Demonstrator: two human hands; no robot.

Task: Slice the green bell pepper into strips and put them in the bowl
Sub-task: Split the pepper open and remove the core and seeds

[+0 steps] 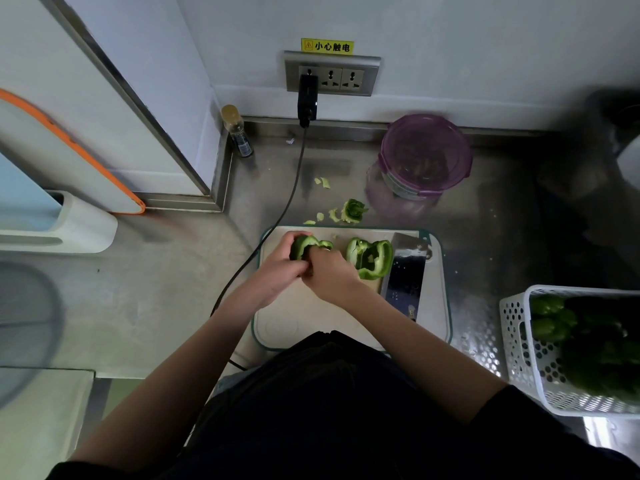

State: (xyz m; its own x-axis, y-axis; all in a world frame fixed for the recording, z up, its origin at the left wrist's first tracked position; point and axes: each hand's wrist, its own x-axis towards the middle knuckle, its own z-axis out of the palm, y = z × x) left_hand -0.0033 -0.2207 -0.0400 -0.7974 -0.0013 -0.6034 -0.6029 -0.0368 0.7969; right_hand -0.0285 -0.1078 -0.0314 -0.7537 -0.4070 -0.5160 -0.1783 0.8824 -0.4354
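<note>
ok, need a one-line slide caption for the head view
Both hands grip a green pepper half over the cutting board; second half and cleaver lie alongside.

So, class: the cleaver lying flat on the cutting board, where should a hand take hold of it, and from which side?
Grip the handle end, nearest the person, coming from the board's near edge. The cleaver lies flat on the cutting board right of the pepper half; its broad blade points toward the wall and offers no safe hold.

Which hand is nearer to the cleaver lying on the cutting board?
The right hand. It is beside the cleaver, with only the loose pepper half between them. The left hand grips another pepper piece farther left.
</note>
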